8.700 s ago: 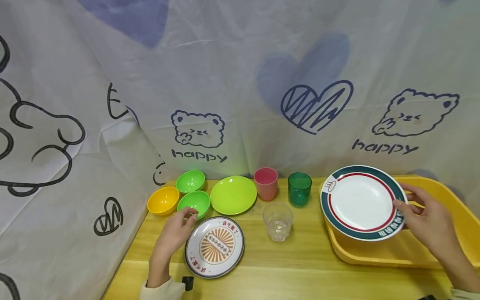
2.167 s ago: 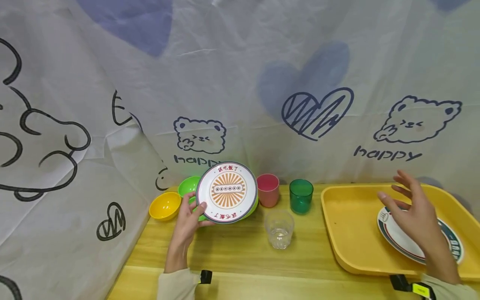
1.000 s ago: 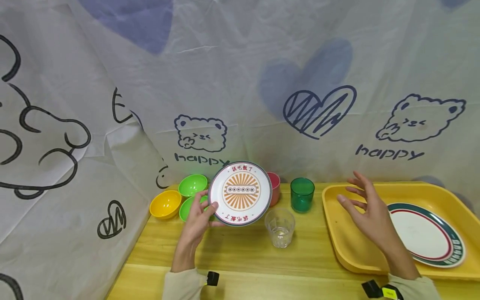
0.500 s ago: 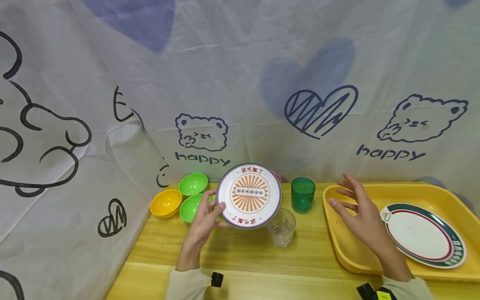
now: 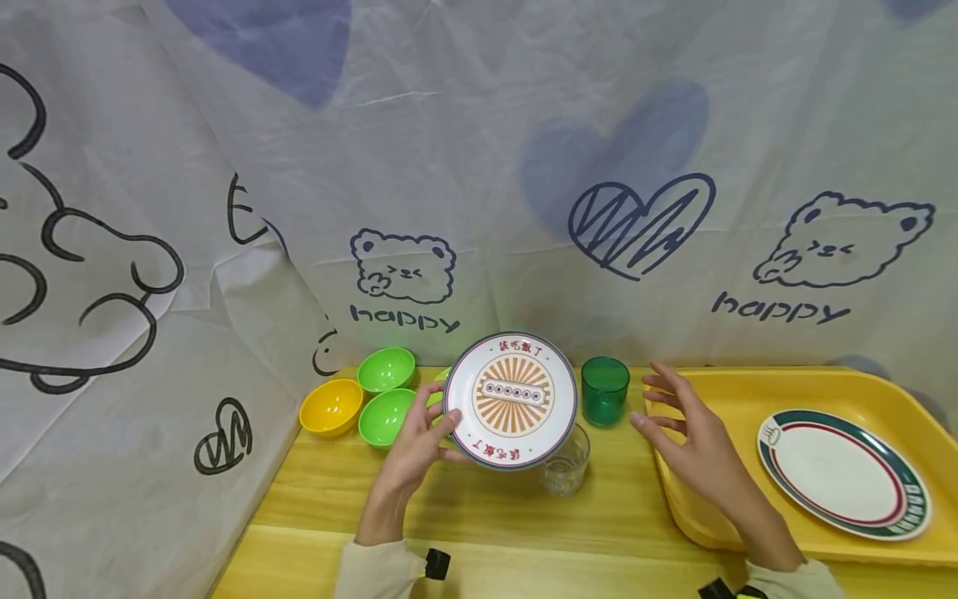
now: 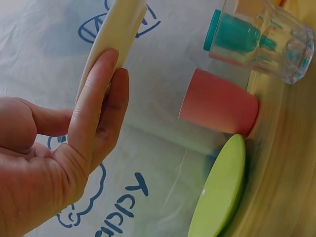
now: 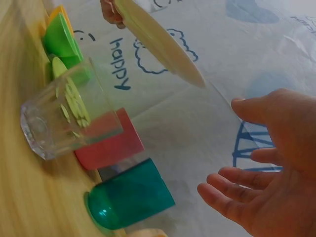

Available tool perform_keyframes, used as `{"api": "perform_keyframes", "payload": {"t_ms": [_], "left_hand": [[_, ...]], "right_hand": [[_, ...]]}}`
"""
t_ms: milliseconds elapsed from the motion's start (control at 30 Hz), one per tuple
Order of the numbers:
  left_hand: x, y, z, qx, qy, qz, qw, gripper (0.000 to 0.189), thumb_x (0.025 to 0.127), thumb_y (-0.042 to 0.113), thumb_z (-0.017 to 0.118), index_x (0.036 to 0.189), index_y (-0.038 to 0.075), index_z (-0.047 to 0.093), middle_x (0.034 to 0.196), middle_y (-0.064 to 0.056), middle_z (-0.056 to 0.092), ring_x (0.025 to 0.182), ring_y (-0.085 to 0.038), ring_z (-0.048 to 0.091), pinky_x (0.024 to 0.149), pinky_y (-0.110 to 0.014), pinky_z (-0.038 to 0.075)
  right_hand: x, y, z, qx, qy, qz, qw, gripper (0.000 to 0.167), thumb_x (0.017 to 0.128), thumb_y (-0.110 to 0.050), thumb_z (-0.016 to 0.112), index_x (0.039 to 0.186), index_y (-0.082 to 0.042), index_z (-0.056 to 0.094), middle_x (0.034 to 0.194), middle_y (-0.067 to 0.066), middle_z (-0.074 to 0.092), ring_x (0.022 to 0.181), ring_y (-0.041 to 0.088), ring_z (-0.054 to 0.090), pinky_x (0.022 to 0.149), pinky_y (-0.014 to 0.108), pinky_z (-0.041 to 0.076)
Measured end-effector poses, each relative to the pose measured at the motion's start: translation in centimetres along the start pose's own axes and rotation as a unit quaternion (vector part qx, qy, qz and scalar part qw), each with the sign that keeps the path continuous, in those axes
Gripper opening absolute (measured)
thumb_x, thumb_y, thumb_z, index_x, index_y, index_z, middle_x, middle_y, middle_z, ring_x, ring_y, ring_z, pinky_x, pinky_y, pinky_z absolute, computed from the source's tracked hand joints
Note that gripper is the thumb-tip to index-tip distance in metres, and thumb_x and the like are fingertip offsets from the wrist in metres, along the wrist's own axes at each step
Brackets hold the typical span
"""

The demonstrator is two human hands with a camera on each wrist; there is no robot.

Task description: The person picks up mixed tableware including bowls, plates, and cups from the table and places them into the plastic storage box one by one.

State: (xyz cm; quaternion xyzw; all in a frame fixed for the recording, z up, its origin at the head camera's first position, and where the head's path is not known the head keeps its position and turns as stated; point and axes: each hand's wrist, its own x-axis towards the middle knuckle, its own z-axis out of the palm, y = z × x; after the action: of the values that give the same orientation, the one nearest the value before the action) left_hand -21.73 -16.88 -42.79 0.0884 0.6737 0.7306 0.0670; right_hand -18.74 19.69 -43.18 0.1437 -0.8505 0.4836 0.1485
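Observation:
A white plate (image 5: 511, 401) with an orange sunburst and red characters is raised above the table, its face tilted toward the head camera. My left hand (image 5: 417, 437) grips its left edge, thumb on the face and fingers behind; the left wrist view shows the plate edge-on between them. My right hand (image 5: 692, 449) hovers at the tray's left side, fingers spread and holding nothing. In the right wrist view, the plate's free edge points toward the right hand, with a gap between. Another white plate (image 5: 838, 474) with a dark green band lies in the yellow tray (image 5: 711, 520).
A clear glass (image 5: 565, 474) stands partly behind the raised plate. Along the back are a green cup (image 5: 604, 391), a pink cup (image 6: 219, 101), a lime plate (image 6: 219, 190), two green bowls (image 5: 385, 370) and a yellow bowl (image 5: 332, 406). A printed cloth hangs behind.
Earlier, the right hand held the green-banded plate, now lying in the tray. The left hand lifted the sunburst plate off the table and carried it right; the right hand has moved left, toward it.

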Motion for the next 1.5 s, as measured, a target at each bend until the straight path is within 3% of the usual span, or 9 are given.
{"api": "perform_keyframes", "payload": {"t_ms": [100, 200, 400, 633, 933, 1100, 1267, 1500], "left_hand": [[0.0, -0.1, 0.4, 0.004, -0.009, -0.004, 0.9999, 0.042, 0.106, -0.002, 0.045, 0.145, 0.006, 0.034, 0.129, -0.03, 0.056, 0.087, -0.027, 0.072, 0.065, -0.046, 0.063], [0.1, -0.1, 0.9, 0.004, -0.021, -0.008, 0.9997, 0.041, 0.106, -0.001, 0.046, 0.145, 0.007, 0.036, 0.128, -0.029, 0.057, 0.087, -0.028, 0.072, 0.064, -0.046, 0.063], [0.1, -0.2, 1.7, 0.004, -0.045, -0.011, 0.9989, 0.04, 0.107, -0.001, 0.045, 0.145, 0.007, 0.037, 0.13, -0.028, 0.058, 0.088, -0.03, 0.073, 0.065, -0.049, 0.063], [0.1, -0.3, 2.5, -0.003, -0.069, -0.015, 0.9975, 0.04, 0.107, -0.002, 0.043, 0.146, 0.007, 0.035, 0.131, -0.029, 0.057, 0.085, -0.032, 0.073, 0.066, -0.051, 0.063], [0.2, -0.7, 3.5, 0.008, -0.082, -0.013, 0.9965, 0.041, 0.107, -0.001, 0.046, 0.145, 0.007, 0.034, 0.133, -0.027, 0.058, 0.084, -0.03, 0.073, 0.069, -0.06, 0.06], [0.2, -1.0, 4.2, 0.013, -0.083, -0.01, 0.9964, 0.041, 0.106, -0.001, 0.047, 0.144, 0.007, 0.034, 0.134, -0.026, 0.058, 0.083, -0.029, 0.073, 0.067, -0.057, 0.061], [0.2, -1.1, 4.8, 0.012, -0.08, -0.005, 0.9967, 0.044, 0.106, -0.003, 0.046, 0.146, 0.009, 0.033, 0.131, -0.025, 0.06, 0.081, -0.028, 0.073, 0.065, -0.052, 0.062], [0.2, -1.0, 5.3, 0.021, -0.074, -0.001, 0.997, 0.045, 0.106, -0.004, 0.044, 0.147, 0.011, 0.033, 0.126, -0.024, 0.061, 0.081, -0.028, 0.073, 0.067, -0.058, 0.061]], "right_hand": [[-0.1, -0.3, 0.7, -0.003, -0.011, -0.002, 0.9999, 0.074, 0.099, -0.024, 0.071, 0.16, -0.013, 0.031, 0.148, 0.017, 0.052, 0.128, 0.036, 0.057, 0.094, 0.046, 0.056], [-0.1, -0.5, 1.3, 0.004, -0.02, 0.0, 0.9998, 0.074, 0.099, -0.026, 0.072, 0.16, -0.012, 0.032, 0.147, 0.015, 0.053, 0.128, 0.036, 0.056, 0.095, 0.05, 0.056], [-0.2, -0.7, 2.0, 0.01, -0.037, 0.016, 0.9991, 0.074, 0.1, -0.032, 0.069, 0.161, -0.014, 0.03, 0.148, 0.013, 0.053, 0.128, 0.033, 0.057, 0.096, 0.045, 0.057], [-0.3, -0.8, 2.5, 0.025, -0.049, 0.011, 0.9984, 0.075, 0.101, -0.032, 0.068, 0.161, -0.007, 0.03, 0.149, 0.014, 0.052, 0.128, 0.032, 0.057, 0.095, 0.023, 0.054], [-0.4, -1.4, 3.1, 0.035, -0.062, 0.029, 0.9971, 0.076, 0.1, -0.033, 0.069, 0.16, -0.006, 0.031, 0.158, 0.016, 0.042, 0.133, 0.035, 0.052, 0.097, 0.04, 0.056], [-0.5, -1.6, 3.1, 0.04, -0.046, 0.042, 0.9973, 0.073, 0.099, -0.019, 0.07, 0.158, -0.001, 0.032, 0.153, 0.022, 0.047, 0.131, 0.037, 0.054, 0.093, 0.033, 0.058], [-0.6, -1.9, 3.2, 0.09, -0.009, 0.025, 0.9956, 0.069, 0.096, -0.001, 0.07, 0.155, 0.004, 0.036, 0.148, 0.029, 0.049, 0.132, 0.041, 0.053, 0.09, 0.024, 0.056], [-0.6, -2.1, 3.2, 0.112, 0.008, 0.036, 0.993, 0.067, 0.095, 0.004, 0.069, 0.155, 0.002, 0.038, 0.143, 0.03, 0.054, 0.127, 0.041, 0.058, 0.076, 0.022, 0.06]]}}
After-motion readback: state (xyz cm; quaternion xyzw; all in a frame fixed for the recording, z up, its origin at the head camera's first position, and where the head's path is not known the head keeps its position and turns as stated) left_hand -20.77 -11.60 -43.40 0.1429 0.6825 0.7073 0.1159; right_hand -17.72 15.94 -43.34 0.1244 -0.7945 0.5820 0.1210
